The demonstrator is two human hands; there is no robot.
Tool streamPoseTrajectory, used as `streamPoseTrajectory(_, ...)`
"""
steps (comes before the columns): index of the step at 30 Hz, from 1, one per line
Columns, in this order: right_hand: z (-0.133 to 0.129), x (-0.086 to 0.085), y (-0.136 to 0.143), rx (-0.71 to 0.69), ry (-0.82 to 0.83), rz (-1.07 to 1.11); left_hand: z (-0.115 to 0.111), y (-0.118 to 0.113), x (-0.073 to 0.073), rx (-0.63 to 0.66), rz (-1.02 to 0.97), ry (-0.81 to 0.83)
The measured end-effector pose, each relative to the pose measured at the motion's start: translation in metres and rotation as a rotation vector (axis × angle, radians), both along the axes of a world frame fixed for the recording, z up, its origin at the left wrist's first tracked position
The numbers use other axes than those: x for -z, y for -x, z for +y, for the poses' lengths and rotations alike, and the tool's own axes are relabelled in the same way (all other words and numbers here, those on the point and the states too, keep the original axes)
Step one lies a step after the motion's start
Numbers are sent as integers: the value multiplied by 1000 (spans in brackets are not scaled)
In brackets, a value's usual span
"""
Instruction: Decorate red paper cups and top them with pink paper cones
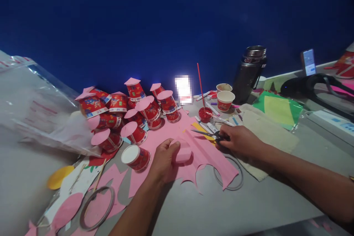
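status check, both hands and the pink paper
left hand: holding pink paper piece. right hand: gripping scissors, blades apart. large pink sheet underneath

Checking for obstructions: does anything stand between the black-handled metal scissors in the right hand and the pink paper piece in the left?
Nothing visible stands between the scissors in the right hand and the paper piece in the left hand; below them lies a large cut pink sheet.

No text can be read for certain: the lettering and small marks on the red cups, the red print on the clear bag, the lines on the phone and the marks along the power strip are too small or blurred.
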State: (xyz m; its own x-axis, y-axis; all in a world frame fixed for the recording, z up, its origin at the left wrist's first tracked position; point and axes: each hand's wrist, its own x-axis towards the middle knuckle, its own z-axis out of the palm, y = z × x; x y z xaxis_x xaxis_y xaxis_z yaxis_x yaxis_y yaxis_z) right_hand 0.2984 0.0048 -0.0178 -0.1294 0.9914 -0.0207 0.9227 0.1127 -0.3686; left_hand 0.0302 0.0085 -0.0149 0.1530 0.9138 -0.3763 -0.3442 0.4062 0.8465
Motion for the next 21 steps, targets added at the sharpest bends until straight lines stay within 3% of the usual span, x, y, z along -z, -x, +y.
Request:
streamPoseTrajectory(9,1,4,-3,-50,-49,78,-1,-4,-2,-35,3,24)
streamPoseTrajectory(16,7,1,-8,-7,-15,-39,0,-12,-34,14,-87,88)
streamPoseTrajectory(21,0,-5,-6,-48,-36,-144,-6,-29,-50,114,120,-41)
